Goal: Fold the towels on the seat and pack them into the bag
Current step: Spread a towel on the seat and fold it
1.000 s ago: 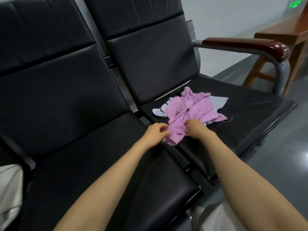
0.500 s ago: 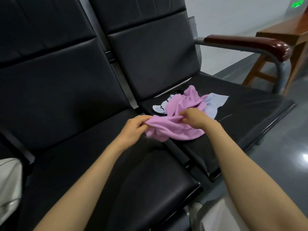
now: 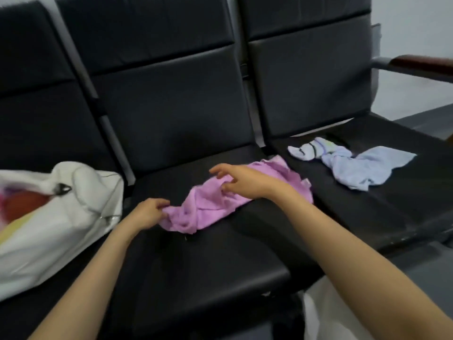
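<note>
While we look down at a row of black seats, our left hand (image 3: 148, 213) pinches the near left end of the purple towel (image 3: 210, 207). Its fingers and thumb are curled tight on the cloth. Our right hand (image 3: 245, 184) lies on top of the same towel, more to the right and a bit farther away. Its fingers (image 3: 218, 171) are spread apart and bent a little, and they grip nothing.

The purple towel is all bunched up on the middle seat (image 3: 208, 266). It runs from near left to far right, and its far end comes close to the gap beside the right seat (image 3: 392, 212).

On the left seat (image 3: 34, 305) sits a white bag (image 3: 49, 241), just beside our left hand. We see red and yellow colours on its left side, but they are too blurry for us to tell what they are.

On the right seat lies a light blue towel (image 3: 362, 170), crumpled and not folded. A small white cloth (image 3: 306, 150) with black marks touches its far left end. Both are well apart from our hands. Far off on the right is a brown armrest (image 3: 421, 63).
</note>
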### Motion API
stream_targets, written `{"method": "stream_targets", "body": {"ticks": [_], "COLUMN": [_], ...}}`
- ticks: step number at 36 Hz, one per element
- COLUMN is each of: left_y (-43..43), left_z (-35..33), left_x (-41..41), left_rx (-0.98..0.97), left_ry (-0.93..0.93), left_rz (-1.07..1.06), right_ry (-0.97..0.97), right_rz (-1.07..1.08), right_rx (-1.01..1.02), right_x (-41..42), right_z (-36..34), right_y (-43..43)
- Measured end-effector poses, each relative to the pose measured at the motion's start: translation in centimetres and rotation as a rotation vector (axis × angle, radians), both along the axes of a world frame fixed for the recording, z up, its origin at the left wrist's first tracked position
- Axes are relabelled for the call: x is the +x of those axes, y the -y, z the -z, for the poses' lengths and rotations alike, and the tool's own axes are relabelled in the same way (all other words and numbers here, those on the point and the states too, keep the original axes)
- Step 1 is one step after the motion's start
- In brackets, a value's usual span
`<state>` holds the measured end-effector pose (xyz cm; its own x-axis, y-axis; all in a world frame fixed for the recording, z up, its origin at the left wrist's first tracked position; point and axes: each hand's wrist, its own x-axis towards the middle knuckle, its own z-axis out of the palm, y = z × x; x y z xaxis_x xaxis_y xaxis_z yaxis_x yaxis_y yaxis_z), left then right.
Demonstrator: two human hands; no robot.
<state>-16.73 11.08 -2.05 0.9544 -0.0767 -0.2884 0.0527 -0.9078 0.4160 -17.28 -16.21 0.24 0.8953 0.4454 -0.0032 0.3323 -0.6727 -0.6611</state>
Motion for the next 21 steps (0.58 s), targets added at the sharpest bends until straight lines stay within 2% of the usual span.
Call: {"method": "stream_targets", "body": {"ticks": [2, 5, 7, 9, 11, 13, 15, 18, 21], "left_y": [-1.6, -1.8, -1.3, -1.1, -1.4, -1.5, -0.7, 0.7, 0.6], "left_z": [0.6, 1.2, 1.8, 2.9, 4.0, 4.3, 3.8, 2.8, 1.7], "left_x": [-1.4, -2.7, -2.9, -3.1, -3.2, -3.4, -3.7, -4.7, -5.6], "left_rx": [0.046, -0.034, -0.002, 0.025, 0.085, 0.203, 0.241, 0.056, -0.242], "left_ry": [-0.002, 0.063, 0.088, 0.087, 0.091, 0.134, 0.165, 0.099, -0.108], "left_rz": [-0.011, 0.103, 0.124, 0.144, 0.161, 0.173, 0.195, 0.231, 0.317], "right_ry": [-0.007, 0.044, 0.106, 0.081, -0.039, -0.073, -0.075, -0.128, -0.141], "right_rz": [0.022, 0.061, 0.069, 0.031, -0.004, -0.009, -0.006, 0.008, -0.040], "right_rx": [-0.174, -0.472, -0.596, -0.667, -0.646, -0.606, -0.562, -0.413, -0.366], "right_x": [0.2, 0.6, 1.1, 1.5, 1.7, 1.7, 1.7, 2.0, 2.7], "right_z": [1.1, 3.1, 4.3, 5.2, 6.0, 6.3, 6.4, 6.2, 6.1], "right_y": [-0.7, -1.7, -2.3, -2.8, -3.1, -3.4, -3.8, -4.7, -5.6]}}
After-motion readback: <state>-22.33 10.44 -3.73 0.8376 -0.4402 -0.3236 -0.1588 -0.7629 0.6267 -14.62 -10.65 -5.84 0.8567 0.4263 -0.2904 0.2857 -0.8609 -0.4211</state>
